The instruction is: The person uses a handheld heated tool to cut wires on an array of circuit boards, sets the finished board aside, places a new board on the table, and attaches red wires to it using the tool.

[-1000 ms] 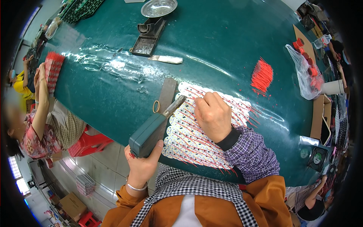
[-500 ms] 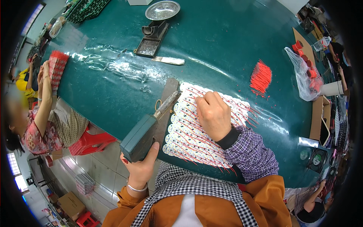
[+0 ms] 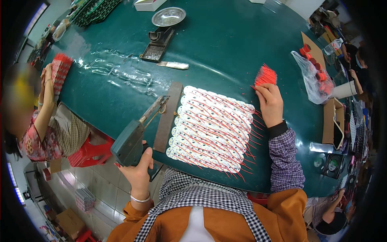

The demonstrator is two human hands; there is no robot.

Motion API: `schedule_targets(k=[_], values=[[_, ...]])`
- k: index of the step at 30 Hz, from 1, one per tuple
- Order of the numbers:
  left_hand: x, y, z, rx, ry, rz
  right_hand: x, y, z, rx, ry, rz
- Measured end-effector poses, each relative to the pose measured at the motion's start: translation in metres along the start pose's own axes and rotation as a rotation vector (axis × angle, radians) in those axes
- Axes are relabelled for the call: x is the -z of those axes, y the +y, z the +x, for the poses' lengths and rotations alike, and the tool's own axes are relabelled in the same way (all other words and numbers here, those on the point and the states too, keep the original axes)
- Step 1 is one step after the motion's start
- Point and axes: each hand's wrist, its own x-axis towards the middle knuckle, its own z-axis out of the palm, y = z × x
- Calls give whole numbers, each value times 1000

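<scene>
My left hand [image 3: 138, 171] is wrapped round the handle of a dark green soldering gun [image 3: 128, 142]. Its metal tip points up and right, over a flat brown bar [image 3: 164, 125]. Against the bar lies a white sheet of small scalloped circuit boards [image 3: 211, 131], with many thin red wires running slantwise across it and sticking out past its right edge. Beyond the sheet's right side, my right hand [image 3: 271, 105] has its thumb and fingers closed at the near edge of a pile of short red wires [image 3: 266, 74]. The fingertips pinch wire there, partly hidden by the hand.
Farther off on the green table [image 3: 225, 52] stand a metal dish [image 3: 169, 17] over a small tray [image 3: 153, 51] and a pale strip [image 3: 173, 65]. At right are a plastic bag with red spools [image 3: 318, 74] and a cardboard box [image 3: 332, 121]. A co-worker [image 3: 40, 121] sits at left.
My right hand has gone from above the board sheet to the red wire pile, closing on wire. The soldering gun has moved left and down, away from the boards.
</scene>
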Motion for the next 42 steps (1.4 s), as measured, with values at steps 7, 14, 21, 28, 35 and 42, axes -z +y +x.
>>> schedule_targets(k=[7, 14, 21, 28, 35, 42], values=[[9, 10, -9, -73, 61, -38, 13, -31, -28, 89, -258, 180], [30, 8, -19, -120, 96, -40, 13, -17, -31, -91, -326, 282], [50, 0, -21, -141, 143, -76, 43, -20, -16, -362, -499, 375], [67, 7, -22, -169, 232, -118, 94, -37, 6, -604, -615, 1004], [88, 11, -23, -341, 430, -258, 47, -96, 65, -580, -690, 1207], [109, 40, -41, -457, 493, -193, -148, -237, 114, -622, -657, 1503]])
